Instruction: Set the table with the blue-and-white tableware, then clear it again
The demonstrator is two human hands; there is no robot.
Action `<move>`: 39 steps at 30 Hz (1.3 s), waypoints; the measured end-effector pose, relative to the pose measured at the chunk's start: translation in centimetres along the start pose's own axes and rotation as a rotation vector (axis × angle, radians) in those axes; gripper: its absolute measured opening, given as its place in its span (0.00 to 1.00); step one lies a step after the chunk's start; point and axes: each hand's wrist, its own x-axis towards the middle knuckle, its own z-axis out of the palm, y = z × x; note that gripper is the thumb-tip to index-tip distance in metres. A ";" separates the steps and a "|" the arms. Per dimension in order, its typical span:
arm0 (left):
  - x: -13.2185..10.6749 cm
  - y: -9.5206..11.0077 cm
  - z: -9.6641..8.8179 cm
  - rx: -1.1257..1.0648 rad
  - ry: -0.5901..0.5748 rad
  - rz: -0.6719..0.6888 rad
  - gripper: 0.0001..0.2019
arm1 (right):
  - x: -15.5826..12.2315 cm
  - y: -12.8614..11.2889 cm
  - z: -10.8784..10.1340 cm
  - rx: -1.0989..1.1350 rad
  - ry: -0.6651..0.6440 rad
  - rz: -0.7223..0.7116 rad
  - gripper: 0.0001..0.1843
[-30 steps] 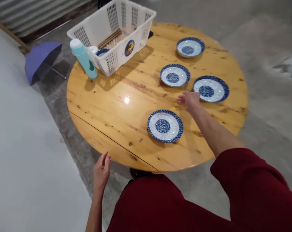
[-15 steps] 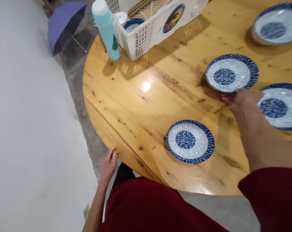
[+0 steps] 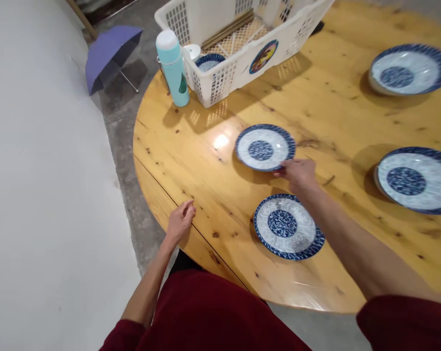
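Note:
My right hand [image 3: 299,174] pinches the near right rim of a blue-and-white plate [image 3: 247,148], holding it just over the wooden table [image 3: 213,263]. Closer to me lies another blue-rimmed plate [image 3: 281,223], its right edge partly hidden under my right forearm. My left hand [image 3: 182,218] is at the table's near left edge, fingers curled in, with nothing visible in them. Off to the right sit a blue-and-white bowl [image 3: 406,180] and, farther back, a larger one [image 3: 410,73].
A white plastic basket [image 3: 238,73] stands at the back, with a blue-rimmed dish [image 3: 210,62] and long sticks [image 3: 227,30] inside. Beside it is a light-blue bottle [image 3: 172,68]. An open purple umbrella [image 3: 110,53] lies on the floor near the white wall [image 3: 59,195].
My right hand has carried the plate left, away from the bowls, to the table's middle. My left hand has risen over the table edge. The view has shifted slightly.

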 end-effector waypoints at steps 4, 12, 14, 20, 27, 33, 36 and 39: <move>5.0 0.6 0.4 -0.190 0.039 -0.078 0.18 | -4.1 1.2 6.4 -0.020 -0.158 0.048 0.09; 11.9 0.9 -1.7 -0.228 0.089 0.000 0.15 | -8.7 2.8 15.7 -0.013 -0.381 0.029 0.05; 13.4 0.8 -2.5 -0.223 0.108 -0.009 0.13 | -8.8 2.9 16.9 0.007 -0.381 0.022 0.04; 15.1 0.7 -3.8 -0.259 0.059 -0.010 0.12 | -8.7 3.0 17.3 -0.048 -0.423 -0.008 0.04; 14.6 0.4 -3.4 -0.301 0.093 0.008 0.12 | -8.8 3.5 16.5 -0.077 -0.475 -0.088 0.09; 14.5 0.1 -3.3 -0.288 0.124 0.017 0.11 | -8.9 4.2 16.5 -0.030 -0.473 -0.091 0.16; 14.8 0.0 -3.5 -0.309 0.116 0.020 0.11 | -8.8 4.2 16.5 -0.011 -0.487 -0.095 0.20; 14.9 0.0 -3.7 -0.337 0.103 0.037 0.10 | -8.8 4.0 16.7 0.023 -0.477 -0.111 0.21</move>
